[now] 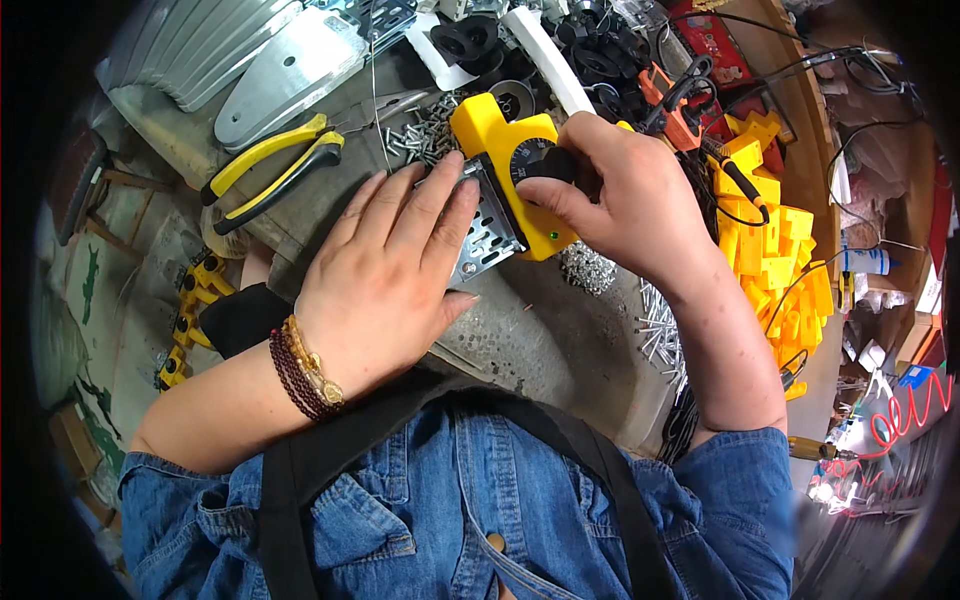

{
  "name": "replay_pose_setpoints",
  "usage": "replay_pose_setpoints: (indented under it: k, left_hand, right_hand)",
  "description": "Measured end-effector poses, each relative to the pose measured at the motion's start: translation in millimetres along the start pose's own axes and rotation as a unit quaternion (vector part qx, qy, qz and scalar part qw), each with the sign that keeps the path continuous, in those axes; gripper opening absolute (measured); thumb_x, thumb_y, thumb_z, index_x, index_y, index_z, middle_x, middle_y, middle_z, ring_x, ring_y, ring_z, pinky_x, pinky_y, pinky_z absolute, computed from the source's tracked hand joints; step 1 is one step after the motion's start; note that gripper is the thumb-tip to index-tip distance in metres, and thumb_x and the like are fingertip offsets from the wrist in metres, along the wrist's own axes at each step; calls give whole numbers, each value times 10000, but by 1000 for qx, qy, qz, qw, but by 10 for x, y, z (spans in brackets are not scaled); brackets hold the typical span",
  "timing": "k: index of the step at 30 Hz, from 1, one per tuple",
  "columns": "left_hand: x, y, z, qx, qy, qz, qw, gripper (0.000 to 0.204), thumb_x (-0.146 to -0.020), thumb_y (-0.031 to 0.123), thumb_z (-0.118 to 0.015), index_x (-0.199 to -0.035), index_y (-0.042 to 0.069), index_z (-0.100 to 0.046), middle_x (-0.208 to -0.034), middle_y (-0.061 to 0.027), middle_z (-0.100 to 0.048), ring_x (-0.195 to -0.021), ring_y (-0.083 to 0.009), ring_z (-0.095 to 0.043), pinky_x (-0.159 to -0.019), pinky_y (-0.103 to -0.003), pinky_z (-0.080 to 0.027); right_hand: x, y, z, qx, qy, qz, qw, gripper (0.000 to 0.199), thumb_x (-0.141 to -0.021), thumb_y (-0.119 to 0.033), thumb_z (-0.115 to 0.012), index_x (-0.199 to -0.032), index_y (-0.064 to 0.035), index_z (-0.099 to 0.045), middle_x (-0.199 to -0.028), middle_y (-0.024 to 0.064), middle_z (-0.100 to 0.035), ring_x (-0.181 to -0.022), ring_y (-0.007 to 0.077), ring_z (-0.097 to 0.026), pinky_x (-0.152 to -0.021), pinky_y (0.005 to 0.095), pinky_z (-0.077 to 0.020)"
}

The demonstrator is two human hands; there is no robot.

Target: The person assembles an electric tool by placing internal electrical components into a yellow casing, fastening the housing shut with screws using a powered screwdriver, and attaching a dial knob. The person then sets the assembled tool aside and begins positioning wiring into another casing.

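A yellow housing (490,125) with a black round dial (527,160) lies on the work table in front of me. Joined to its left side is a perforated silver metal plate (488,240). My left hand (380,265) rests flat over the plate, its fingers stretched out toward the housing. With thumb and curled fingers, my right hand (635,190) grips the black knob (557,165) on the dial. A small green light (554,236) shows near the housing's lower end. The fingertips of my right hand are partly hidden behind the knob.
Yellow-and-black pliers (275,165) lie at the left, near stacked silver metal plates (290,75). Screws (425,135) are heaped behind the housing, with small metal parts (588,268) and long screws (660,330) nearer me. Yellow plastic pieces (790,250) pile up at the right.
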State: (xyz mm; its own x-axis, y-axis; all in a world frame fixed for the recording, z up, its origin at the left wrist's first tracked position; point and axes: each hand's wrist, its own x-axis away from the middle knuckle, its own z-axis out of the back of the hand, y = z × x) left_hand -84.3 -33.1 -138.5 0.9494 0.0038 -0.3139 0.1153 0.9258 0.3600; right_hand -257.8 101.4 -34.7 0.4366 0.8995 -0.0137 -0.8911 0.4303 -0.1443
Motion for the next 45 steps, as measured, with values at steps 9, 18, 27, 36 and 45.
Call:
replay_pose_setpoints:
  k: [9,18,27,36,45]
  left_hand:
    - [-2,28,-7,-3,6,-2,1000,942,-728,323,-808,-1482,0,-344,-1533,-203,-341,-1356,-382,-398,-1157,-480,-313]
    - [-7,11,3,-7,6,1,1000,944,-722,322,-812,-1474,-4,-343,-1527,-207,-348,-1362,-376,-395,-1161,-482,-308]
    - [9,19,3,9,9,-2,1000,950,-719,321,-814,-1476,-6,-343,-1534,-204,-339,-1373,-371,-390,-1162,-482,-307]
    - [7,21,16,6,12,2,1000,916,-717,324,-811,-1456,-6,-381,-1533,-198,-346,-1372,-360,-395,-1162,-472,-310]
    - [-5,9,15,8,7,4,1000,921,-726,338,-802,-1465,0,-368,-1535,-193,-342,-1371,-361,-392,-1163,-474,-309]
  right_hand:
    - [104,320,74,-401,-4,-86,912,317,-897,-239,-738,-1088,-13,-623,-803,33,-649,-669,95,-596,-588,258,-487]
    - [234,319,132,-733,-126,-102,661,330,-999,-266,-563,-1235,-35,-544,-756,60,-611,-530,76,-469,-462,200,-335]
    - [160,178,71,-269,-13,-89,959,283,-931,-244,-684,-1075,-8,-622,-841,79,-671,-723,177,-643,-659,289,-511]
    - [49,32,-5,36,0,62,997,304,-884,-227,-708,-1073,-30,-575,-886,173,-673,-831,374,-666,-715,429,-520]
    - [3,57,32,-23,-53,43,997,337,-861,-235,-712,-978,-11,-490,-843,207,-654,-849,429,-647,-714,480,-523]
